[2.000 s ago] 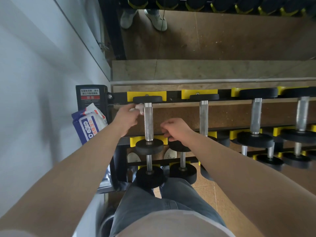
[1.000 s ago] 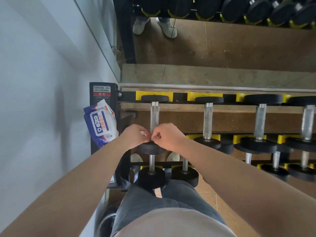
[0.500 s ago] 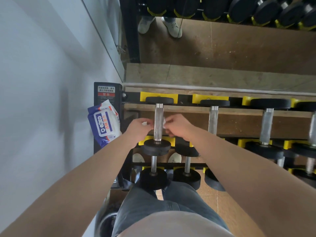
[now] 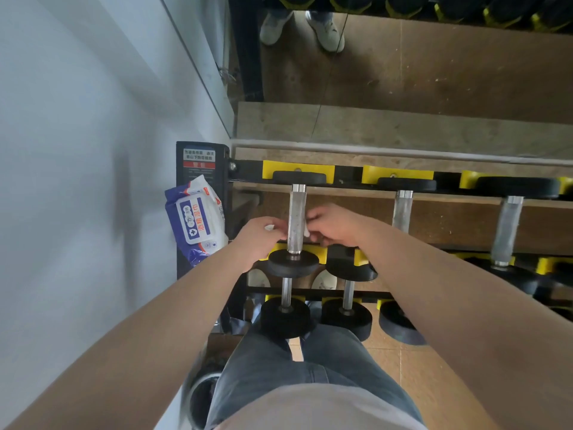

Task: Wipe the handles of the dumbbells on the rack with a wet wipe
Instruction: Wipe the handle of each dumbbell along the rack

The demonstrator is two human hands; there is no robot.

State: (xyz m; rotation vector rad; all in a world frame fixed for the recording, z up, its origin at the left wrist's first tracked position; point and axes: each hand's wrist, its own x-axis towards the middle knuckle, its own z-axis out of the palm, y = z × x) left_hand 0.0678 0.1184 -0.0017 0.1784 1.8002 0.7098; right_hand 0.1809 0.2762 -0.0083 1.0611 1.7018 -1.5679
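The wet wipe (image 4: 306,231) shows as a white end on each side of the handle (image 4: 296,218) of the leftmost top-row dumbbell on the rack (image 4: 347,174). The left hand (image 4: 262,240), just left of that handle, pinches one end in curled fingers; the right hand (image 4: 336,229), just right of it, pinches the other. A blue wipes pack (image 4: 198,223) stands further left of the handle
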